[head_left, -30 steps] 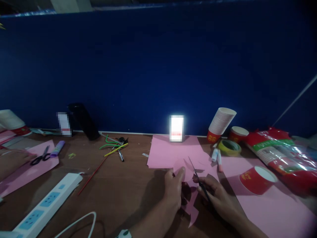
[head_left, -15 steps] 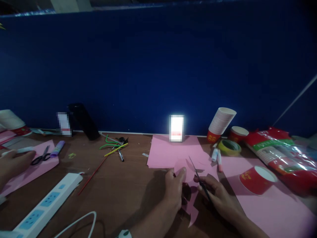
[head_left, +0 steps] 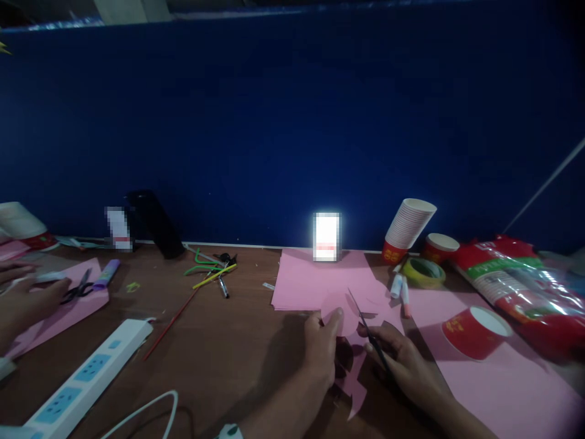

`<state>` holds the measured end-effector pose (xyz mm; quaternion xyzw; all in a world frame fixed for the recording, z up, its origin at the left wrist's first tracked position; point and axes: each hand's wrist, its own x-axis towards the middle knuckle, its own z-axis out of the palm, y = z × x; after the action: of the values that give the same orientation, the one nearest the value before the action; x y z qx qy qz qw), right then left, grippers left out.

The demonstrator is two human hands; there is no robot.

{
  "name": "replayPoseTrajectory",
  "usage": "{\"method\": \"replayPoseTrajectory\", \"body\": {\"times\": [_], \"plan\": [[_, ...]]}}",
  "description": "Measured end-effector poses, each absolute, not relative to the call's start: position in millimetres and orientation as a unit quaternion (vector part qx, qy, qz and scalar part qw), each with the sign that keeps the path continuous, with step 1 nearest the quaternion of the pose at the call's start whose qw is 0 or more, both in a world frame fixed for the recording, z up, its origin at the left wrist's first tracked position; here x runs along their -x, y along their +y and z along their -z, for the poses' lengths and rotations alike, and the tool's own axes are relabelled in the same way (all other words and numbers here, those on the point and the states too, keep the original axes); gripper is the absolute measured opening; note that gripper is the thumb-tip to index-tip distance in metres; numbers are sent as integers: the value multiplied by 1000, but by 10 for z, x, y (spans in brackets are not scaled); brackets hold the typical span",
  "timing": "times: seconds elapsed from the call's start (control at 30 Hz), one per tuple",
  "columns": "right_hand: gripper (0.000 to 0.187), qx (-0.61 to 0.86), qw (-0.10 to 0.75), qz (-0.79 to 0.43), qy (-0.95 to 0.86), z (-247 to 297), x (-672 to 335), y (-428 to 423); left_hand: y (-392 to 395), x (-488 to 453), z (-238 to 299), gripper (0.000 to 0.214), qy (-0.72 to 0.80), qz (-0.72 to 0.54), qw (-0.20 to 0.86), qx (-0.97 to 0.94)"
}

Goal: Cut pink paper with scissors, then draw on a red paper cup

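Observation:
My left hand (head_left: 322, 344) pinches a pink paper cut-out (head_left: 351, 329) with a rounded top, thumb on its upper left edge. My right hand (head_left: 402, 360) is closed round the handles of dark scissors (head_left: 365, 326), whose blades point up and away across the cut-out. A jagged tail of the same pink paper (head_left: 356, 390) hangs down between my wrists. Both hands are just above the brown table (head_left: 228, 341), in front of a pink sheet (head_left: 315, 277).
Red paper cups: a tilted stack (head_left: 409, 228), one lying on its side (head_left: 475, 332). Tape roll (head_left: 423, 272), glue sticks (head_left: 400, 286), cup packet (head_left: 516, 286) on the right. Pens and sticks (head_left: 212, 271), power strip (head_left: 86, 378). Another person's hands (head_left: 22, 302) by second scissors (head_left: 75, 289) at left.
My hands, the scissors and the cut-out have hardly moved. The other person's hands at the left have shifted and now hold a small pale object.

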<state>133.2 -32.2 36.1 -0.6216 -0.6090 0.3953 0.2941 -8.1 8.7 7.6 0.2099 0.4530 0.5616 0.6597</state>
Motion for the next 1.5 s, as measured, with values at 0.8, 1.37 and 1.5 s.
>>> {"method": "replayPoseTrajectory", "body": {"times": [0.8,1.37,1.5], "plan": [[42,620,273,-390,-624,-353,-1351,-317,104,101,-52,37,454,-575,645,-215],[42,588,327,-480,-563,-315,-1337,-308,120,138,-22,40,474,-558,608,-306],[46,585,331,-490,-556,-352,-1329,-314,119,127,-2,41,475,-552,615,-302]]}}
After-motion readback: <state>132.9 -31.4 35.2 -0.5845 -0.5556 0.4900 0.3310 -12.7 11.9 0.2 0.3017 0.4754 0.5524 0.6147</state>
